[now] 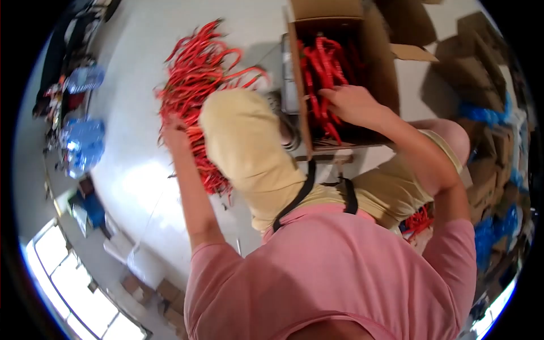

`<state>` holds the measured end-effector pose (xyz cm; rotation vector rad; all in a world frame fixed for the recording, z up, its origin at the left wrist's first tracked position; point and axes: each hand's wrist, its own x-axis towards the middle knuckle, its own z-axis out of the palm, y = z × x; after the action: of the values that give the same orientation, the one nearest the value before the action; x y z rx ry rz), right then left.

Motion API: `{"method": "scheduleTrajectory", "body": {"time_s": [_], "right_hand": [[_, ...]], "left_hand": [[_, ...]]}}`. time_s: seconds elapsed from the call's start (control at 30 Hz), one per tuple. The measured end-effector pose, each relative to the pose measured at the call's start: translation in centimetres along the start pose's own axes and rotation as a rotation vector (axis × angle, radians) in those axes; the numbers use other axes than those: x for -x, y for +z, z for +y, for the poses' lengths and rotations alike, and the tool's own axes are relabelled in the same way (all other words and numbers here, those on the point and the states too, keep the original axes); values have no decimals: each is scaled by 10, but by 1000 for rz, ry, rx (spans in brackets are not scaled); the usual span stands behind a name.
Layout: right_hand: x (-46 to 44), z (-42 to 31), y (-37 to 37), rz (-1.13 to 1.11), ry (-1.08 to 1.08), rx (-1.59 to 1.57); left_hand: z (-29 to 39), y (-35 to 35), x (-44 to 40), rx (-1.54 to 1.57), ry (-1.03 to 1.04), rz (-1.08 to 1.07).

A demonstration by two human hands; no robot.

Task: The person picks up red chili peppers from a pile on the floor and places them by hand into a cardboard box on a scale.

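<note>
A large heap of long red chili peppers (195, 71) lies on the pale floor to the left of my raised knee. My left hand (174, 126) reaches into the heap's left edge; its fingers are blurred among the peppers, so their grip does not show. On the right stands an open cardboard box (391, 68) with more red chili peppers (324, 59) inside, lying mostly lengthwise. My right hand (348, 103) is over the box's near part, fingers curled together around peppers at its left side. How many they grip is hidden.
A flat metallic device (290, 79) sits against the box's left side. Further cardboard boxes (467, 68) and blue plastic bags (490, 115) crowd the right. Large clear blue bottles (84, 139) stand at the far left. More red peppers (419, 222) show beneath my right leg.
</note>
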<state>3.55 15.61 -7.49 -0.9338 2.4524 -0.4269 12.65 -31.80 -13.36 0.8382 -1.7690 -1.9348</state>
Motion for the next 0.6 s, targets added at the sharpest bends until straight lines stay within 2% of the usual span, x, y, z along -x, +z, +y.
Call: {"method": "scheduleTrajectory", "body": {"time_s": [0.03, 0.1, 0.23, 0.27, 0.3, 0.37, 0.4, 0.5, 0.6], "right_hand": [[1, 0, 1, 54, -41, -4], [2, -5, -3, 25, -45, 14], [0, -6, -4, 26, -79, 0], [-2, -7, -6, -52, -11, 0], [-4, -4, -2, -11, -59, 6], [-5, -10, -7, -26, -21, -2], [-6, -11, -8, -34, -22, -7], [-9, -13, -10, -61, -7, -16], [-10, -13, -8, -82, 2, -7]], "left_hand": [[-25, -24, 14, -123, 72, -60], [-55, -48, 53, 23, -278, 84], [-118, -81, 113, -5, -569, 390], [-122, -89, 126, -83, -656, 358], [-161, -123, 127, 42, -683, 391], [-174, -128, 133, 152, -755, 523], [-186, -142, 132, 236, -752, 503], [-159, -114, 118, -158, -654, 400], [-160, -110, 82, -286, -617, 327]]}}
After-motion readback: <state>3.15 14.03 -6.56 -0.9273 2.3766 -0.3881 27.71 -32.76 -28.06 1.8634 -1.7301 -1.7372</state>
